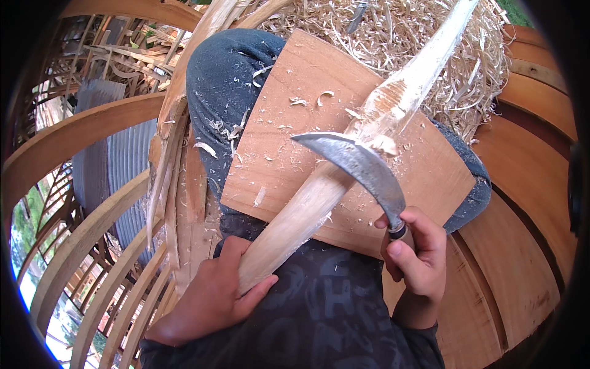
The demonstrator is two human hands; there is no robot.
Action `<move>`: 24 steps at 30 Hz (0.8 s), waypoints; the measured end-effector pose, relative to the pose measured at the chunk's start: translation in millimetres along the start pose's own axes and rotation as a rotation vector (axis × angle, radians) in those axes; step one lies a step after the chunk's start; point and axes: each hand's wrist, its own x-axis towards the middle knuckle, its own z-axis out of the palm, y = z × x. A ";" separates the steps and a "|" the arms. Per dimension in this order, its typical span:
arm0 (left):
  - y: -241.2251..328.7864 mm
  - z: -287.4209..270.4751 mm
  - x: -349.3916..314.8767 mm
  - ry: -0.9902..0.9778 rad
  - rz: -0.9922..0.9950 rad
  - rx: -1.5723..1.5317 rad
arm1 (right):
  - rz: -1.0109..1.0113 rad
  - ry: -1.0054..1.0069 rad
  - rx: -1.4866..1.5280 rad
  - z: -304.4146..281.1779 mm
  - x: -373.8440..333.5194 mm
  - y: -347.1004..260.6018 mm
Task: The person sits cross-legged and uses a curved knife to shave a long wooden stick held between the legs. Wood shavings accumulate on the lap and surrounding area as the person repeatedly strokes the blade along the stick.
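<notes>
My left hand (212, 292) grips the near end of a long pale wooden stick (319, 197) that runs up and to the right across a flat wooden board (289, 123) lying on my lap. My right hand (415, 249) holds the handle of a curved, dark steel knife (359, 163). Its blade lies across the stick about midway, where the wood is freshly shaved and pale. The stick's far end (442, 43) reaches over a pile of shavings.
A heap of curly wood shavings (393, 31) lies beyond the board. Split wood strips (178, 123) lean at the left. Curved wooden slats (80, 135) ring me on the left and right. Small chips dot the board and my dark trousers (221, 80).
</notes>
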 end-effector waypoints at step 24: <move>37.0 -12.2 -2.5 -0.066 0.079 0.003 | -0.038 0.145 -0.054 -14.3 -0.1 11.0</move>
